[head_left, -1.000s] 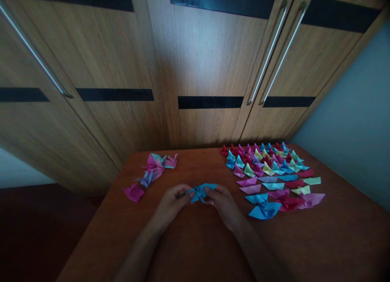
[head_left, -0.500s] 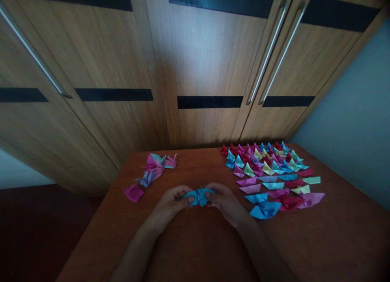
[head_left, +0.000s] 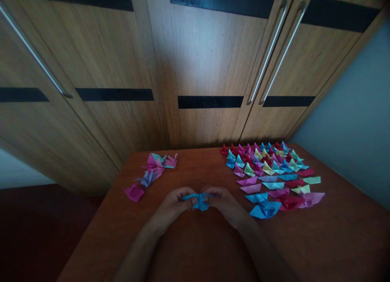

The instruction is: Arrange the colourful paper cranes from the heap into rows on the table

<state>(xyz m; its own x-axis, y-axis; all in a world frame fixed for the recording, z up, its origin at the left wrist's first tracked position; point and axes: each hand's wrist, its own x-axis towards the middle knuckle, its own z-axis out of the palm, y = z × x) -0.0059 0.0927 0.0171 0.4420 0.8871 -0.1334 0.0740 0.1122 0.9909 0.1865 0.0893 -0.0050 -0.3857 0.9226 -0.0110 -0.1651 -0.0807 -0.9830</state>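
A folded blue paper piece point(head_left: 200, 201) is held between both hands above the middle of the brown table point(head_left: 195, 245). My left hand point(head_left: 178, 200) pinches its left side, thumb on the near face. On its right side, my right hand point(head_left: 222, 200) grips it in the same way, with the fingers partly hidden behind the paper. To the right of my right hand lie larger blue folded papers point(head_left: 265, 209).
Rows of small colourful paper boats point(head_left: 267, 167) cover the table's back right. Flat folded papers and a red one point(head_left: 291, 202) lie before them. At the left are pink and purple folded papers point(head_left: 134, 192). A wooden cabinet point(head_left: 207, 63) stands behind the table.
Both hands have drawn slightly closer together, with the fingertips nearly meeting behind the blue paper. The paper's folds have changed shape, its lower middle now sticking out more toward me.
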